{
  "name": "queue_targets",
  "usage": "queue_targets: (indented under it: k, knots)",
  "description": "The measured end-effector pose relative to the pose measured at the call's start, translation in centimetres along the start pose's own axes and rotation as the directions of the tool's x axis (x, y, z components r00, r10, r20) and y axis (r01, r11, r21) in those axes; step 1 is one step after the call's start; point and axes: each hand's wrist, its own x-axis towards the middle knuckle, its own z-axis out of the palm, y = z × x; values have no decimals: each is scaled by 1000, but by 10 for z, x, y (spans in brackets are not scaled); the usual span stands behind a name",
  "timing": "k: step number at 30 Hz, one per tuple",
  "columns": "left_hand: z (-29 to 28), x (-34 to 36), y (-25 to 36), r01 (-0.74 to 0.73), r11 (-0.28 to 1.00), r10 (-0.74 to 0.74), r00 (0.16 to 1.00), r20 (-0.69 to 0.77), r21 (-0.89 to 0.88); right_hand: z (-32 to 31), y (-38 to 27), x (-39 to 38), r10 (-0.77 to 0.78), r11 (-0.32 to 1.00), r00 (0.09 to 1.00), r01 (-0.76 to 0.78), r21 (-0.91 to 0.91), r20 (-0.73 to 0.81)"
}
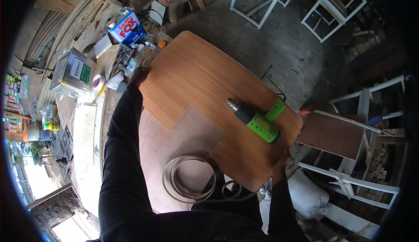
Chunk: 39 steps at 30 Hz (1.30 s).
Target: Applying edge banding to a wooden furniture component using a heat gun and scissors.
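Board (183, 74), brown and shiny, lies in front of the person, the left hand (139, 75) at its left edge and the right hand (284, 161) at its near right edge (too dark to tell how far the fingers bend or grip). If it tips, the green heat gun (261, 126) on top could slide off. White frames (345, 181) stand around the grey floor (288, 54).

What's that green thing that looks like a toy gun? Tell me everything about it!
It looks like a heat gun: bright green, seemingly plastic, with a black front and a silvery metal nozzle aimed ahead and left. Its green grip sticks out, with a black cord beside its end. It lies on its side on the wood-look board. I can't tell whether it's on.
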Motion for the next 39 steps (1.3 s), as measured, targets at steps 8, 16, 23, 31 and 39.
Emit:
queue_targets:
  k: [8,16,23,31,39]
  knots:
    - [-41,-92,-51,-134,982,129,991,-42,-134,-4,-46,60,-49,940,871,-126,318,489]
    - [-41,-254,-129,242,969,-246,963,-111,-45,88,-90,95,-115,983,881,169,-78,458]
    - [-14,-405,-162,475,862,-507,815,-282,-176,195,-145,41,-62,881,844,297,-368,533]
    - [25,-485,-217,445,810,-333,885,-326,383,264,-171,29,-112,626,589,667,-403,800]
    - [71,-520,-89,752,655,-563,553,-614,77,318,-186,92,-152,91,321,946,-310,935]
